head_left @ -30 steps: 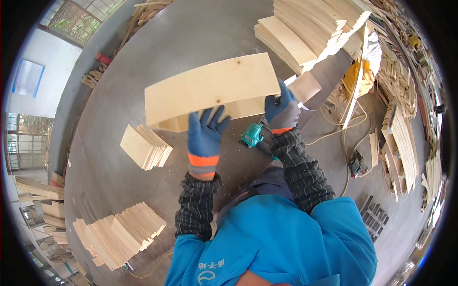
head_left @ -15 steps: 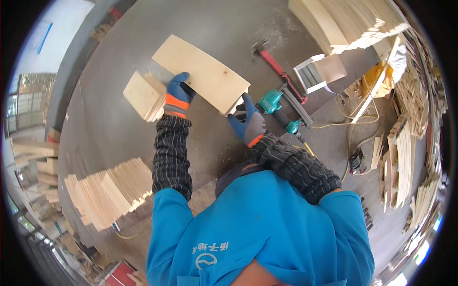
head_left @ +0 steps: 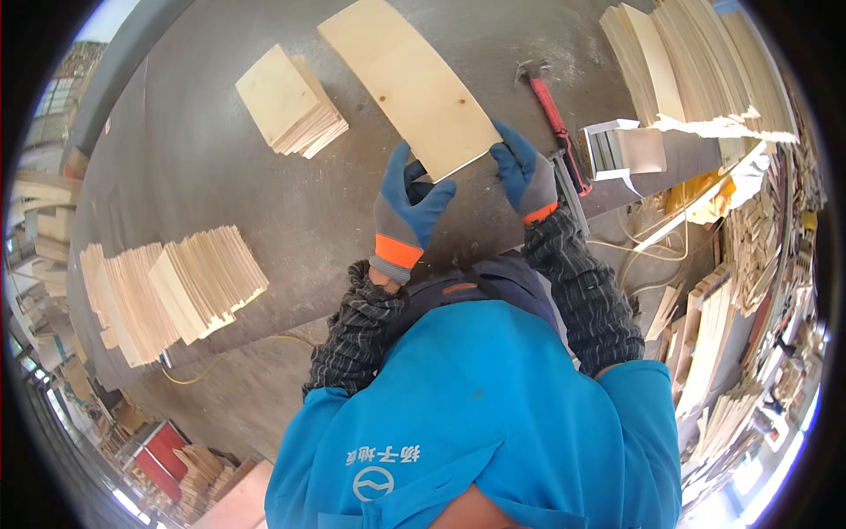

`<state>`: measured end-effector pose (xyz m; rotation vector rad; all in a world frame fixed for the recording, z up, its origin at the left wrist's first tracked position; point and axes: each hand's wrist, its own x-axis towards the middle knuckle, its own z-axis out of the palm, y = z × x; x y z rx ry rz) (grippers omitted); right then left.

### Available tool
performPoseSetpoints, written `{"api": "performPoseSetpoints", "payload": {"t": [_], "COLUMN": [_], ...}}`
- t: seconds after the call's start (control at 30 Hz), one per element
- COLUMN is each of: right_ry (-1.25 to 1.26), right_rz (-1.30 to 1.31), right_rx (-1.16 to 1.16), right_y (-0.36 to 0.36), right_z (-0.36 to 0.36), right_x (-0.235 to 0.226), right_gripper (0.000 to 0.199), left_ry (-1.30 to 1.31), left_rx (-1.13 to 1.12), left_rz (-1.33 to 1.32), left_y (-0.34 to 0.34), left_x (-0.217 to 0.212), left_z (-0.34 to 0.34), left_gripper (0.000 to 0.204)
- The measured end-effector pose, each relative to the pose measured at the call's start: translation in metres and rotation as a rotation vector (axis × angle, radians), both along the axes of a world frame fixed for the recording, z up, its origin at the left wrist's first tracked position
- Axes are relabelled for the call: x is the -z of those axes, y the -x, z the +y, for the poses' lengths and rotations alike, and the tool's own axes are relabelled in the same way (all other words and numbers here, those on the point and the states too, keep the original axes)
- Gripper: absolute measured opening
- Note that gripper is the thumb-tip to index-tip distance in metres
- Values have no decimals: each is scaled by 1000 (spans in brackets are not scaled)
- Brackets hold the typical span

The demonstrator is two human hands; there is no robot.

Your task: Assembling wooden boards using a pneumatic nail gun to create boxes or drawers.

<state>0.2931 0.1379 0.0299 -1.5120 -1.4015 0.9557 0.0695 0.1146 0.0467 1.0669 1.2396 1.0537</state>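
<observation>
A: What sits far left on the bench?
B: Fanned wood sheets (head_left: 167,291) at nine o'clock, a smaller stack (head_left: 291,101) at eleven.
A: And the hands?
B: The left hand (head_left: 407,212) grips the long plywood board's (head_left: 410,84) near corner; the right hand (head_left: 526,174) clasps its other corner. The board lies flat, running toward twelve.
A: Further right?
B: A red-handled hammer (head_left: 551,110) at one o'clock.

plywood panel (head_left: 410,84): far end cut off | hammer (head_left: 551,110): handle end hidden
</observation>
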Motion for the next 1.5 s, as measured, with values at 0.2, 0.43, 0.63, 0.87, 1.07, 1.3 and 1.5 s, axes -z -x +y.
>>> {"api": "performPoseSetpoints", "payload": {"t": [0.2, 0.43, 0.63, 0.87, 1.07, 1.3, 1.5], "right_ry": [1, 99, 42, -311, -377, -327, -328], "right_rz": [137, 181, -24, -675, -956, -886, -802], "right_rx": [-60, -80, -172, -356, -386, -374, -379], "right_y": [26, 35, 25, 29, 36, 31, 32], "right_z": [-22, -22, -14, -17, -24, -26, -23], "right_x": [4, -4, -10, -27, -30, -32, -35], "right_gripper": [37, 40, 39, 42, 48, 56, 53], "left_ry": [-156, -384, -275, -361, -309, -247, -34], "left_rx": [-91, 2, 38, 38, -22, -190, -320], "left_rz": [340, 596, 343, 456, 399, 413, 137], "left_y": [39, 64, 74, 77, 67, 51, 49], "left_x": [3, 5, 17, 18, 8, 12, 35], "left_z": [-9, -4, 1, -5, -14, -17, -20], "left_gripper": [62, 43, 42, 41, 41, 35, 29]}}
